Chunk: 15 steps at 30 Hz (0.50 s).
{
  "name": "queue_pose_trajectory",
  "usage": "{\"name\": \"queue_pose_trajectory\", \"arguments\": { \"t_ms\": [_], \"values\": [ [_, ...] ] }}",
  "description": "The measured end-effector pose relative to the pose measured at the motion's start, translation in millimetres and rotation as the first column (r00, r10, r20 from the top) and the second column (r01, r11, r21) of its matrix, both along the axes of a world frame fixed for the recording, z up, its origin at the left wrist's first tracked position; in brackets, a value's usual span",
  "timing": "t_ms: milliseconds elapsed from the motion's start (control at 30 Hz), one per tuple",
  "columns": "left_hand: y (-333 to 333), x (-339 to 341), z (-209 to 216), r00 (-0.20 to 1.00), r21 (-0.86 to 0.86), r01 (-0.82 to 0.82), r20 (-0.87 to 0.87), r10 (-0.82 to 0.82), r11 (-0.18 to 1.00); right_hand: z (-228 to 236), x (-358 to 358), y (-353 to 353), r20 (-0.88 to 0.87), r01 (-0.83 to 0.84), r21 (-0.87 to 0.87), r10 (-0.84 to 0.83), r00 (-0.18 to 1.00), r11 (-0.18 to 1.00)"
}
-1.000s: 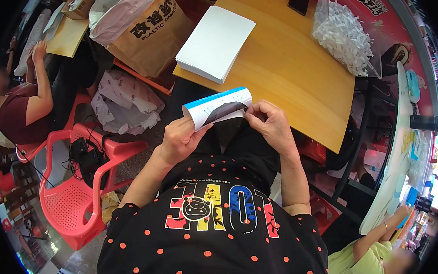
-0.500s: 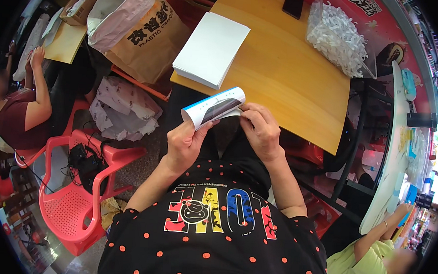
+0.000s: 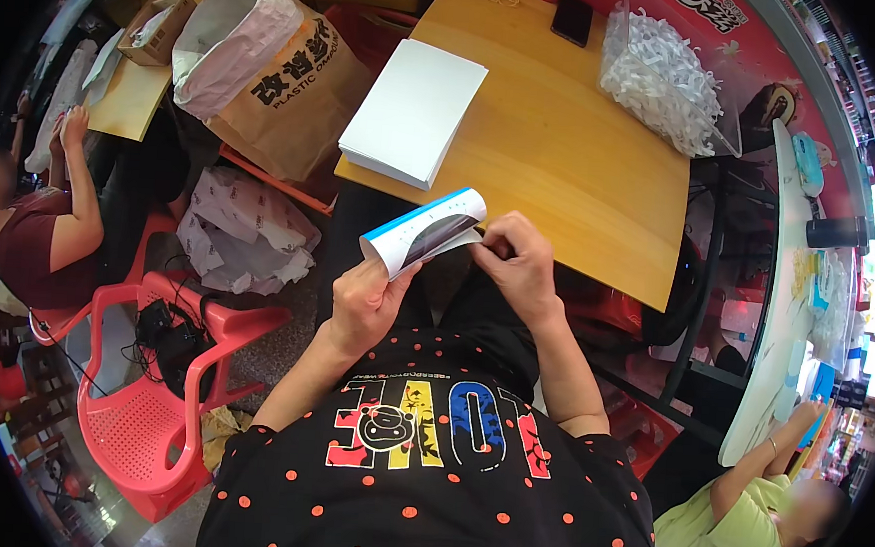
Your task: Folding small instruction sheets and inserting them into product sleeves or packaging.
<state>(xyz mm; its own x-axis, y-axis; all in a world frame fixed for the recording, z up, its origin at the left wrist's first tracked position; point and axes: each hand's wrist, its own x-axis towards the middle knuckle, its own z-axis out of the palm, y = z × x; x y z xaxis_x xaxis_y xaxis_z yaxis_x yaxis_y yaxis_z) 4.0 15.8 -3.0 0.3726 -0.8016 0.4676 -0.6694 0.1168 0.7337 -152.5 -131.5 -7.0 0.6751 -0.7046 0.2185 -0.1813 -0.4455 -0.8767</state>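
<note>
Head view: the left grip, at 7 o'clock of the curled printed paper, is closed on its near left end, thumb on the near side and the other fingers mostly hidden behind; that one-ended hold seems to be what keeps the paper up and bent into a roll, blue band along the top. At about 3 o'clock the right grip has its fingers bent inward, fingertips at a white flap on the paper's right end; I cannot tell whether they pinch it or only touch it. The curl lets that flap stand apart, which probably makes its edge easier to reach. The paper is held over the lap, just off the near edge of the wooden tabletop. At 12 o'clock a neat stack of white sheets lies close to that edge, presumably for short reach. Farther out, a dark phone lies at 1 o'clock and a clear bin of white strips sits at 2, its walls holding the loose pieces together. A large brown sack stands open-mouthed between 10 and 11, a red chair bearing dark cables is at 8, and a co-worker in lime green is at 4.
</note>
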Motion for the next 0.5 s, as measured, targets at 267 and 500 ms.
{"name": "queue_pose_trajectory", "arguments": {
  "t_ms": [267,500],
  "values": [
    [0,8,2,0.995,-0.042,0.050,0.088,-0.046,0.998,13,-11,-24,-0.044,-0.123,0.504,0.168,0.985,0.855],
    [0,11,0,0.991,-0.078,0.084,0.113,-0.075,0.993,18,-8,-27,-0.068,-0.150,0.552,0.224,0.972,0.820]
  ]
}}
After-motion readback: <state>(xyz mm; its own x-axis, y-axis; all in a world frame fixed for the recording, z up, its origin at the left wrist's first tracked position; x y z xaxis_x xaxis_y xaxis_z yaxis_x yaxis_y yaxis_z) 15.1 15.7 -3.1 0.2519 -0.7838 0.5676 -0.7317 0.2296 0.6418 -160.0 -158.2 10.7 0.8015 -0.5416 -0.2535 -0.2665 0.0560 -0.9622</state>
